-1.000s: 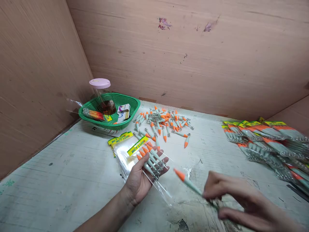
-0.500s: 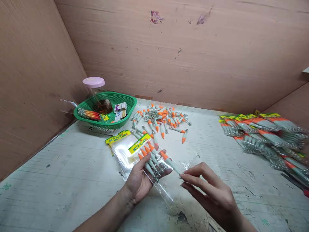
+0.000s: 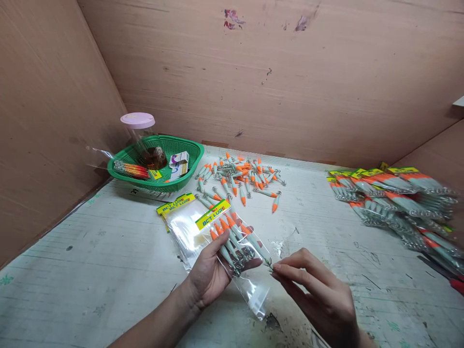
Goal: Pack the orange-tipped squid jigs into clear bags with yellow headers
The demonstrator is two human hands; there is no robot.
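My left hand (image 3: 213, 263) is closed around a clear plastic bag (image 3: 250, 290) with a yellow and green BCT LURE header. Several squid jigs (image 3: 226, 246), orange at one end and pale green along the body, lie side by side in it, hooks toward me. In a pinch, my right hand (image 3: 315, 285) grips the hook end of one more squid jig (image 3: 253, 240); its orange end lies at the bag, by the other jigs. Under and beyond my left hand lie flat clear bags (image 3: 184, 224) with the same header.
Loose squid jigs (image 3: 242, 176) are heaped at the back centre. A green basket (image 3: 195, 162) at the back left holds a lidded cup (image 3: 137, 121), a packet of red jigs and a small box. Filled bags (image 3: 395, 203) are piled right, near dark scissors-like blades (image 3: 435, 266).
The jig in my right hand has moved slightly toward the jigs in the bag. The bag's open end has spread and shifted a little right. The view has tilted slightly.
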